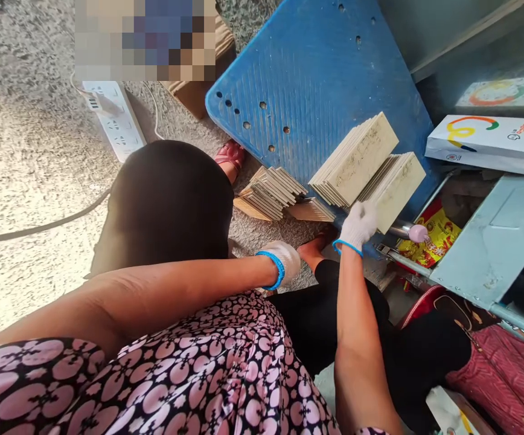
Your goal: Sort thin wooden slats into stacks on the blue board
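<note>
Nearest to me is my patterned pink-and-black dress [189, 374], with both bare forearms reaching forward from it. My left hand [284, 261], in a white glove with a blue cuff, sits low over the floor just beyond the dress; its fingers curl under and away from view, so I cannot tell whether it is closed on anything. My right hand [358, 225], gloved the same way, is raised a little further out and presses its fingers against the near end of the nearer stack of pale tiles [395, 187], gripping its lower corner. That stack leans tilted against a second, similar stack of tiles [357, 158] just behind it, and both rest on the near right part of a blue perforated board [307, 78] that slopes up and away. To the left of these, off the board's near edge, a smaller fanned pile of thin tiles [271, 192] lies on the speckled floor [26, 157]. A person's dark-haired head [166, 202] sits close in front of me on the left. To the right, a grey metal tray [492, 241] juts in, with a yellow-and-red packet [434, 238] beneath it. Further off are a white box with a coloured ring logo [488, 142] on the right and a white power strip [115, 121] on the floor at the left.
</note>
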The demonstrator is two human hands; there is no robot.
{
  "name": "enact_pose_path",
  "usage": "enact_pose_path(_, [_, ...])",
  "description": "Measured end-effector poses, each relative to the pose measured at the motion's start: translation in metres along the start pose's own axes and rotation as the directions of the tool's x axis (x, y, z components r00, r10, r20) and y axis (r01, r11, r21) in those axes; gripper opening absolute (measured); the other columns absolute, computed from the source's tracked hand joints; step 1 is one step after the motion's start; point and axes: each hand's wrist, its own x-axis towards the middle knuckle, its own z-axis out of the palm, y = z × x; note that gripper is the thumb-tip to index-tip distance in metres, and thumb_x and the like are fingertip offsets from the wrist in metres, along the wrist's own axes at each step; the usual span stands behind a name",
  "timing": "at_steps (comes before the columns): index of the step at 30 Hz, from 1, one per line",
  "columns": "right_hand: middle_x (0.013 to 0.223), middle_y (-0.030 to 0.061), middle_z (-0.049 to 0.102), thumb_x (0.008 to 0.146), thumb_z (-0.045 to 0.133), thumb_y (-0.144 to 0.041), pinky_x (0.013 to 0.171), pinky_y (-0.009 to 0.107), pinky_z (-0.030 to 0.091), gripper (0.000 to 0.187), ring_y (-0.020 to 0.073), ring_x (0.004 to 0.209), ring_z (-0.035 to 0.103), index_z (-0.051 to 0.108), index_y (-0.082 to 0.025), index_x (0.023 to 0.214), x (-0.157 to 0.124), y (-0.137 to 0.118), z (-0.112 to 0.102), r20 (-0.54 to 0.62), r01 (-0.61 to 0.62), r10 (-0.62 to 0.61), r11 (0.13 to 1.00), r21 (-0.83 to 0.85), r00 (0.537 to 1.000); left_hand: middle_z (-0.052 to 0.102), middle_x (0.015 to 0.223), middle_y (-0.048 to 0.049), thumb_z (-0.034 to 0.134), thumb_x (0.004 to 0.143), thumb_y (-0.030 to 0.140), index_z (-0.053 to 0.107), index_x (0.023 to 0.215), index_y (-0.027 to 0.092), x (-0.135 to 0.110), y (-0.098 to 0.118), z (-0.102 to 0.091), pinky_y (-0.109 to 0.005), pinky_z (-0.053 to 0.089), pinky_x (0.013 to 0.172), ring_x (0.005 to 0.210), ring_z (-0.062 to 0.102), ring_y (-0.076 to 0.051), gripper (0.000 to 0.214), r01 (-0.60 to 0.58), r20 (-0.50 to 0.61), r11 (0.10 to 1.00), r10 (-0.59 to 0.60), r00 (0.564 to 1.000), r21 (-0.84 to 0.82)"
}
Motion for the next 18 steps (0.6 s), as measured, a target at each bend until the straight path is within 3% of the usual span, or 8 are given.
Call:
enact_pose_path(3, [0.125,0.0181,0.068,0.097,0.041,-0.025,0.105,0.034,0.045,0.041,0.0244,0.120,0.060,0.066,-0.008,0.124,-0.028,0.029,0.016,0.092,0.024,-0.024,1.000,0.010,0.995,0.074,0.106,-0.0289,0.077,0.071,0.004,0.072,0.115,0.001,0.001,0.003,-0.004,-0.056,0.058,0.083,0.097,0.071,-0.043,0.045,0.032,0.118,0.996,-0.042,0.992,0.080])
enact_pose_path(7, [0.134,0.0163,0.063,0.097,0.038,-0.025,0.110,0.036,0.042,0.044,0.0237,0.127,0.054,0.065,-0.012,0.130,-0.050,0.046,0.041,0.241,0.159,-0.142,0.986,-0.054,0.960,0.074,0.108,-0.0285,0.072,0.075,0.003,0.074,0.113,0.003,0.004,0.003,-0.006,-0.056,0.058,0.085,0.100,0.072,-0.044,0.038,0.081,0.129,0.992,-0.093,0.987,0.094])
enact_pose_path(14, [0.142,0.0204,0.050,0.097,0.043,-0.025,0.113,0.048,0.038,0.047,0.0319,0.132,0.046,0.059,-0.013,0.139,-0.062,0.052,0.056,0.310,0.295,-0.247,0.948,-0.121,0.918,0.076,0.102,-0.0280,0.069,0.075,0.001,0.076,0.109,0.004,0.014,-0.006,-0.001,-0.054,0.058,0.088,0.099,0.073,-0.041,0.034,0.181,0.073,0.980,-0.187,0.980,0.081])
enact_pose_path(18, [0.144,0.0214,0.046,0.096,0.046,-0.025,0.113,0.052,0.037,0.046,0.0354,0.135,0.040,0.058,-0.015,0.139,-0.064,0.046,0.058,0.313,0.278,-0.229,0.953,-0.122,0.922,0.075,0.100,-0.0288,0.072,0.073,0.001,0.077,0.110,0.002,0.019,-0.008,-0.001,-0.057,0.057,0.088,0.097,0.073,-0.044,0.037,0.224,0.117,0.965,-0.240,0.964,0.135])
